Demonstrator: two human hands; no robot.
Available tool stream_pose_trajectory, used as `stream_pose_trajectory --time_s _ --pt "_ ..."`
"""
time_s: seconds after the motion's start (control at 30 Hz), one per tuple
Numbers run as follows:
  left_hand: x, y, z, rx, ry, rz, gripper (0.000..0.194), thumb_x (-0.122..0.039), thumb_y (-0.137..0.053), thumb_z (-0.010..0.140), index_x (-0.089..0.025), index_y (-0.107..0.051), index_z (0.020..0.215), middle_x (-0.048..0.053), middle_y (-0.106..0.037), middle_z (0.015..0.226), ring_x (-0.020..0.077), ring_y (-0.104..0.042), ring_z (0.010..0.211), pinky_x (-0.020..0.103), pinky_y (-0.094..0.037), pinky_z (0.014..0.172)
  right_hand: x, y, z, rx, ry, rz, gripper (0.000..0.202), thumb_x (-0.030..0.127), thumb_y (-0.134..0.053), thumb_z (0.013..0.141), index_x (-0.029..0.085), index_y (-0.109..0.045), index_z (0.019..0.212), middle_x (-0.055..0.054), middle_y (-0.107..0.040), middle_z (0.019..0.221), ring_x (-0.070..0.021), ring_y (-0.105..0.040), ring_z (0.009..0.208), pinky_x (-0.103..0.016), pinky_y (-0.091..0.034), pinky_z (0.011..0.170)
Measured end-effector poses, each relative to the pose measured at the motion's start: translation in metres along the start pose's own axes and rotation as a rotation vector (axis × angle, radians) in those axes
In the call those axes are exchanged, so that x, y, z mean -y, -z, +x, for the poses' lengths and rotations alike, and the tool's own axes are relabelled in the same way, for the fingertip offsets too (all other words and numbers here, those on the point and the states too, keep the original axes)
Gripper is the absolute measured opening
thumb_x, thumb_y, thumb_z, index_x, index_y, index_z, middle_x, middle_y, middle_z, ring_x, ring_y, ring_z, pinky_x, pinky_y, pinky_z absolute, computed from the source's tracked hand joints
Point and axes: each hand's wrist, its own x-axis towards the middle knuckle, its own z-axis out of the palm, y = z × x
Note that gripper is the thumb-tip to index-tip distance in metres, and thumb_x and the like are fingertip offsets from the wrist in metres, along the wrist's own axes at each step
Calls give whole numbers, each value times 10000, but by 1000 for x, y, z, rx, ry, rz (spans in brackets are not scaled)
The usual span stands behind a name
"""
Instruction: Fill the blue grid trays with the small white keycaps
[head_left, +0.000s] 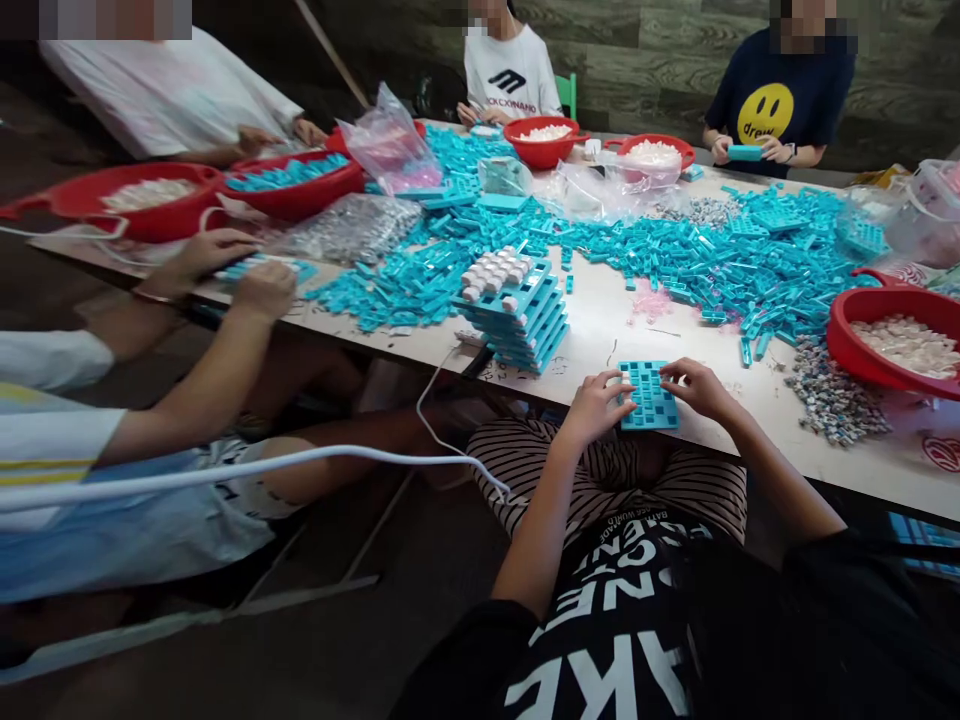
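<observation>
A blue slotted tray point(646, 397) lies at the table's front edge, between my hands. My left hand point(598, 405) is at its left side, fingers bent over the edge by a few small white pieces. At the upper right corner of the tray is my right hand point(694, 386), its fingertips pressed together; whatever they hold is too small to name. Left of the tray stands a stack of blue trays point(529, 325), with white pieces point(495, 272) on top.
Loose blue parts point(712, 255) cover the table's middle. A red basket point(851, 325) of white pieces and small metallic parts point(834, 395) are at the right. A white cable point(322, 455) crosses at the left. Several people sit around the table point(607, 300).
</observation>
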Motion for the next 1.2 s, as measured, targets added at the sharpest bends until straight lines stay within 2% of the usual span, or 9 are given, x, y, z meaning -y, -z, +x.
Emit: stream_pose_trajectory --time_s 0.13,0.27,0.37,0.47,0.6,0.8,0.97,1.1,1.2 --pt "-1 -10 2 -115 72 10 337 -374 -562 815 -245 -608 1124 60 -543 1206 217 -482 1083 339 -386 926 19 -14 -7 142 -57 37 219 253 -605 770 169 -610 972 -22 -614 775 -135 -558 687 -264 -453 632" --pt "-12 -10 -13 -241 408 -66 320 -406 -455 858 -166 -642 957 89 -645 903 190 -582 831 285 -424 729 31 -19 -3 267 -75 -61 137 217 -639 751 164 -625 876 -9 -609 724 -122 -540 644 -236 -423 601" --pt "-17 -11 -28 -76 621 -191 435 -506 -409 846 -166 -655 732 71 -653 684 185 -595 673 271 -403 631 35 -25 4 309 -69 -129 108 208 -679 718 161 -640 807 -10 -605 701 -123 -520 630 -232 -396 585" --pt "-16 -17 -34 102 703 -374 529 -572 -386 825 -158 -645 622 67 -641 582 173 -600 608 265 -401 625 36 -32 7 305 -47 -150 176 229 -701 703 158 -648 854 -21 -610 731 -133 -518 653 -243 -394 605" --pt "-14 -27 -25 228 797 -565 617 -606 -325 829 -139 -622 554 77 -619 516 162 -591 559 255 -391 571 35 -31 0 246 -52 -117 308 274 -690 727 148 -626 1000 -44 -626 813 -147 -545 700 -252 -418 630" --pt "-21 -30 -19 233 853 -754 560 -514 -326 870 -112 -592 586 62 -614 521 119 -552 460 219 -305 452 34 -27 -6 213 59 -40 111 216 -561 827 168 -661 841 -41 -637 812 -146 -570 749 -269 -440 710" --pt "-24 -30 -25 214 837 -857 475 -420 -333 886 -111 -591 634 42 -600 507 98 -516 416 207 -264 419 46 -32 -12 236 80 -101 146 232 -552 831 180 -652 923 -54 -622 862 -152 -565 749 -284 -459 711" --pt "-21 -30 -30 209 798 -950 424 -353 -339 884 -102 -599 662 30 -583 481 56 -377 314 204 -216 387 35 -15 -24 8 77 -50 243 325 -522 857 203 -607 1050 -64 -603 944 -157 -571 773 -303 -473 738" --pt "-18 -30 -33 244 781 -1001 415 -328 -342 872 -89 -593 644 35 -568 463 39 -312 287 204 -186 374 8 11 -36 -210 -18 -233 224 327 -501 861 185 -643 959 -86 -611 889 -203 -563 813 -352 -460 761"
